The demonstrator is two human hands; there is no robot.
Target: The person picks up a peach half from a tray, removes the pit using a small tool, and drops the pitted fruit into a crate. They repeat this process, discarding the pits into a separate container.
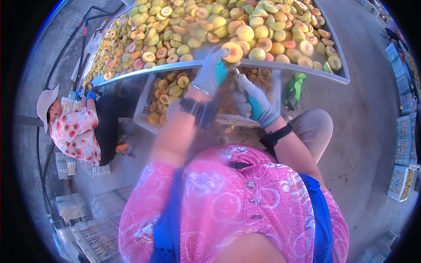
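Observation:
My left hand (212,73), in a grey and teal work glove, grips a halved peach (232,52) at the near edge of the metal table (175,65). The cut yellow face of the fruit shows. Just below it, my right hand (254,100), gloved the same way, is closed around a small tool with a metal tip (237,71). The tip points up toward the fruit; most of the handle is hidden in the fingers. Halved and whole-looking peaches (261,31) are heaped over the table beyond my hands.
Under the table edge stands a white crate (142,103) with peach halves, beside brown scraps (263,76). A green bag (294,90) lies to the right. At left sits another person (76,129) in a hat and blue gloves. Stacked crates (405,136) line the right side.

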